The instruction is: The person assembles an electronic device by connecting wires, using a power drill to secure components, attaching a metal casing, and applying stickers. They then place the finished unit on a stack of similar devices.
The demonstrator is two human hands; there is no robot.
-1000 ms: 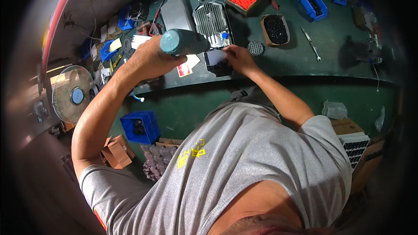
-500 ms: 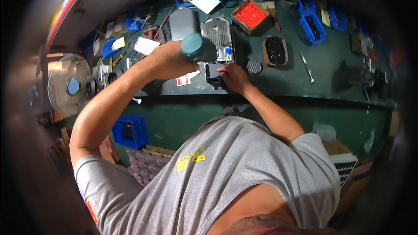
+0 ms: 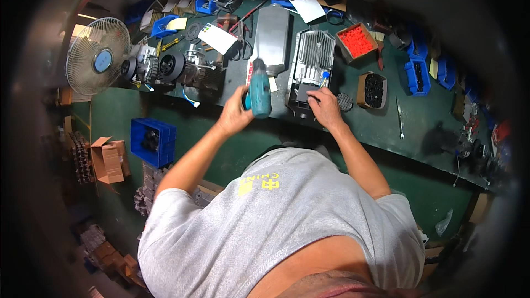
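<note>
Left hand: you grip the drill, nose pointing away from you – swung low, it might scrape the cover just beyond.
Right hand: your fingertips are at the black box; I cannot tell whether they pinch anything.
Finned unit: beyond your right hand; a hard push could shift it.
Blue plug: just past those fingers – a snag could tug it.
Disc: right of that hand, easily nudged.

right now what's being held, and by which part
The left hand holds the drill by its handle; whether the right hand holds anything cannot be told.
</note>
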